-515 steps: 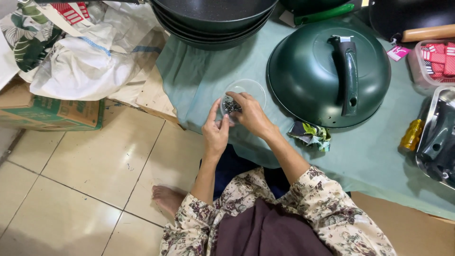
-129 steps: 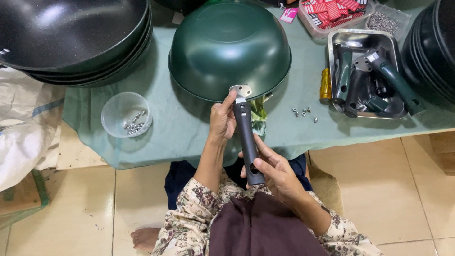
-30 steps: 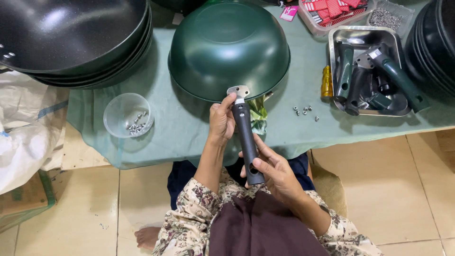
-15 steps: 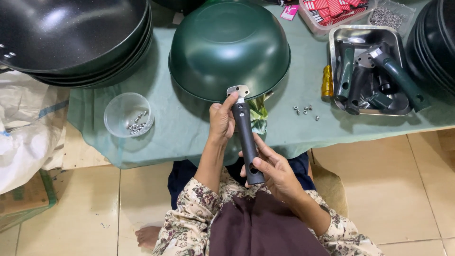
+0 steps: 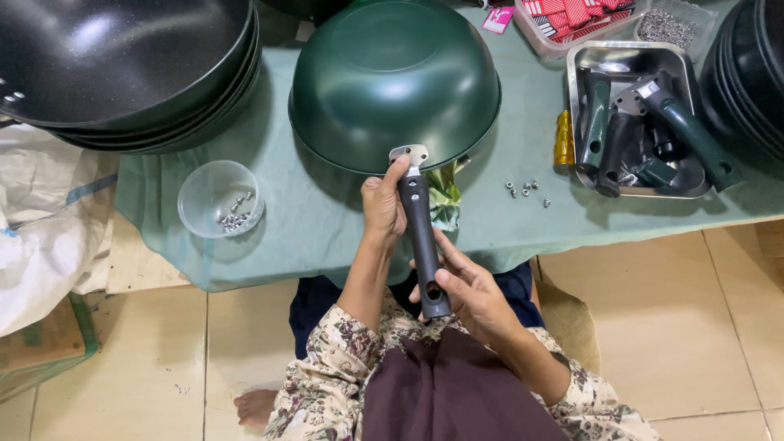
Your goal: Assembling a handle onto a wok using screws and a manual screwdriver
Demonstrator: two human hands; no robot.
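Black pans stacked in a pile (image 5: 122, 73) sit far left, with a small clear plastic bowl of screws (image 5: 220, 198) just below them. Next, the left hand (image 5: 382, 208) and right hand (image 5: 465, 290) each grip the long black handle (image 5: 420, 241), touching the upside-down green metal pan (image 5: 394, 82) on the green cloth table (image 5: 310, 220). Loose little nuts (image 5: 525, 190) and a shiny steel tray of handles (image 5: 645, 122) lie to the right.

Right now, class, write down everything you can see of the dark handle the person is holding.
The handle is a long, slim bar, black and matt, plastic by its look, with a hanging hole near its lower end. At its top a silver metal bracket meets the rim of the upturned green wok on the table. It runs from the wok back toward the person, slightly slanted. The left hand grips its upper part; the right hand supports the lower end.
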